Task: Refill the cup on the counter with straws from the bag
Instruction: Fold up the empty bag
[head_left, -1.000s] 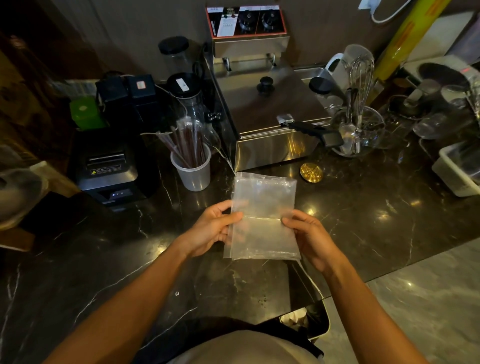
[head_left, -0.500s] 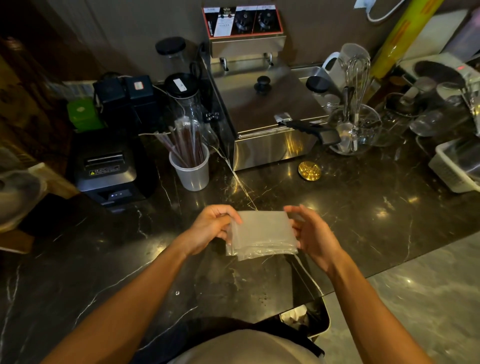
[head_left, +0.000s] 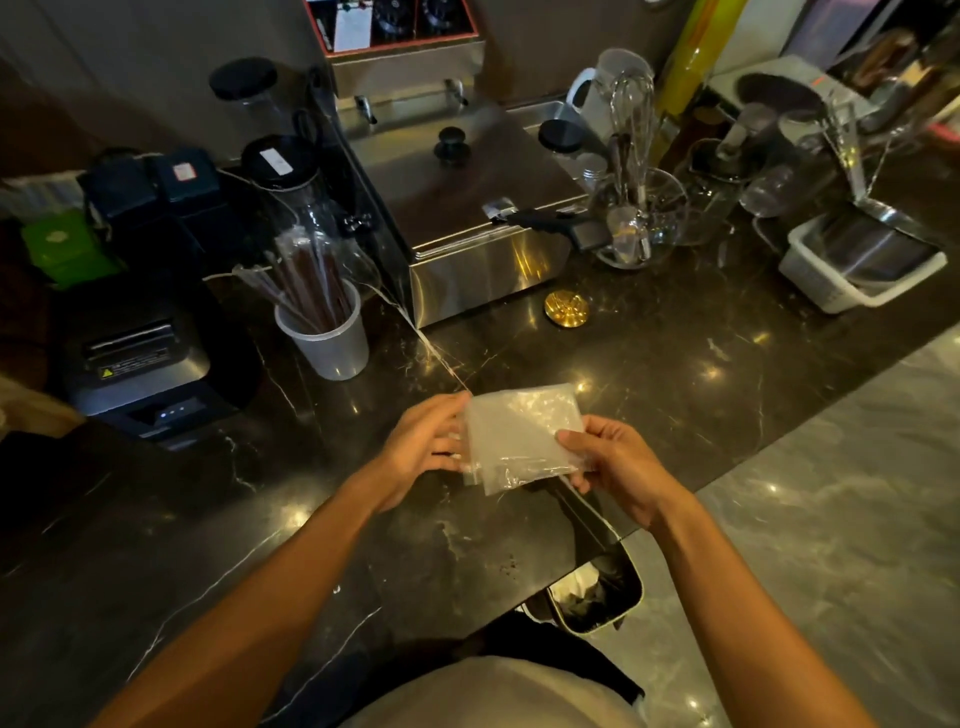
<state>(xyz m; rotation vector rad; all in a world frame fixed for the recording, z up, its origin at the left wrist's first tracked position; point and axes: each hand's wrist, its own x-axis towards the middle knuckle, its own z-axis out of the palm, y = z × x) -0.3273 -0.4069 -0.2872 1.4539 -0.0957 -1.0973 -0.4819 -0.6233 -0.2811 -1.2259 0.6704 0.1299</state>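
A clear plastic bag (head_left: 519, 436), folded into a small flat packet, hangs just above the dark marble counter (head_left: 675, 395). My left hand (head_left: 423, 447) pinches its left edge and my right hand (head_left: 610, 460) grips its lower right corner. I see no straws inside the bag. A translucent plastic cup (head_left: 330, 340) stands on the counter to the upper left of my hands, holding several wrapped brown straws (head_left: 306, 283) that lean left and upright.
A black receipt printer (head_left: 137, 358) sits left of the cup. A steel fryer (head_left: 467, 208) stands behind it, with a gold lid (head_left: 566, 309) in front. Utensil glass (head_left: 631, 208) and white tub (head_left: 857, 265) lie to the right. A bin (head_left: 597, 597) stands below the counter edge.
The bag was flat and full length a second ago; both hands have folded it down into a smaller packet and tilted it slightly, with the right hand now on its lower corner.
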